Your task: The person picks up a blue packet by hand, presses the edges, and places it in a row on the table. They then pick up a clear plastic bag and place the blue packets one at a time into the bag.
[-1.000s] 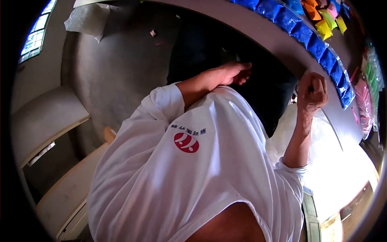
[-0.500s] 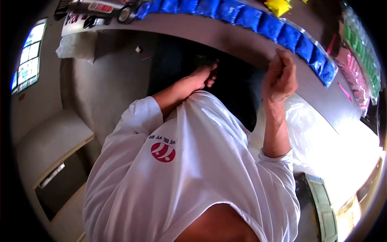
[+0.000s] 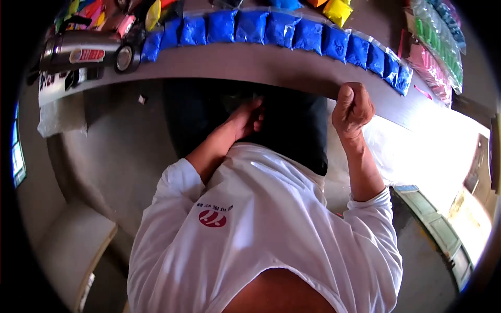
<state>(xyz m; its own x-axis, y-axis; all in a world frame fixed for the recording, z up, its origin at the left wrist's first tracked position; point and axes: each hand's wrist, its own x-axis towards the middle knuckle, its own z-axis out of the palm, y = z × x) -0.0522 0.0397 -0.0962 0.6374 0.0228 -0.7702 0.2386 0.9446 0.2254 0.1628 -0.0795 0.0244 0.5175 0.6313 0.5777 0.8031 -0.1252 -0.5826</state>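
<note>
My left hand (image 3: 245,118) rests low over my dark trousers (image 3: 297,130), below the table edge. Its fingers are loosely curled and apart, with nothing visible in them. At the table's front edge is my right hand (image 3: 354,110), closed in a fist with the thumb on top. Whether anything is inside that fist is hidden. Just beyond it on the table (image 3: 229,61) lies a long curved row of clear packets filled with blue material (image 3: 252,27). The row's right end is nearest my right hand, and neither hand touches it.
A dark metal cylinder with a red label (image 3: 86,55) lies at the table's left end. A yellow packet (image 3: 338,11) sits behind the blue row. Pink packets (image 3: 429,73) and green packets (image 3: 436,44) lie at the right. A pale bench (image 3: 78,242) stands at lower left.
The view has shifted, so more of the tabletop and its left end shows. My right hand has closed into a tighter fist and sits farther from the blue packets. My left hand stays over my lap.
</note>
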